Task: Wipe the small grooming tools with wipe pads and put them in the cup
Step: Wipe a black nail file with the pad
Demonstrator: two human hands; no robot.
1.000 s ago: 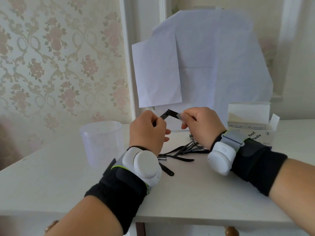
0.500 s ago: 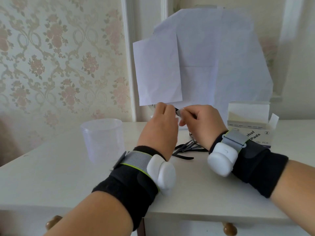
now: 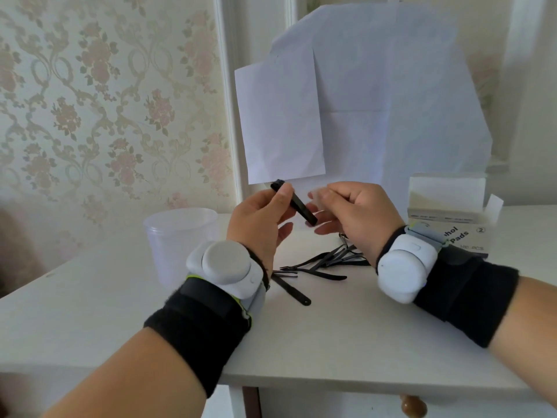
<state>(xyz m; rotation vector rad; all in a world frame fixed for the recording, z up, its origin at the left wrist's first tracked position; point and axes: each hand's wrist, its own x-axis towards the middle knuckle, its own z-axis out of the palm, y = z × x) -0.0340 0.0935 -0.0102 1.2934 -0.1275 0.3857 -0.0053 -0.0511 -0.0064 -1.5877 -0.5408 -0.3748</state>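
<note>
Left hand (image 3: pixel 259 218) pinches a black tool (image 3: pixel 294 203) between thumb and fingers; right hand (image 3: pixel 357 212), fingers curled, pinches a blurred pad (image 3: pixel 316 195) just beside the tool's lower end.

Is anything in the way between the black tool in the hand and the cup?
Nothing visible is. The left hand holds the black tool up above the table, and the cup stands open just to its left.

Both hands raised, facing: left hand (image 3: pixel 259 218) pinching with thumb, right hand (image 3: pixel 358 215) loosely curled.
</note>
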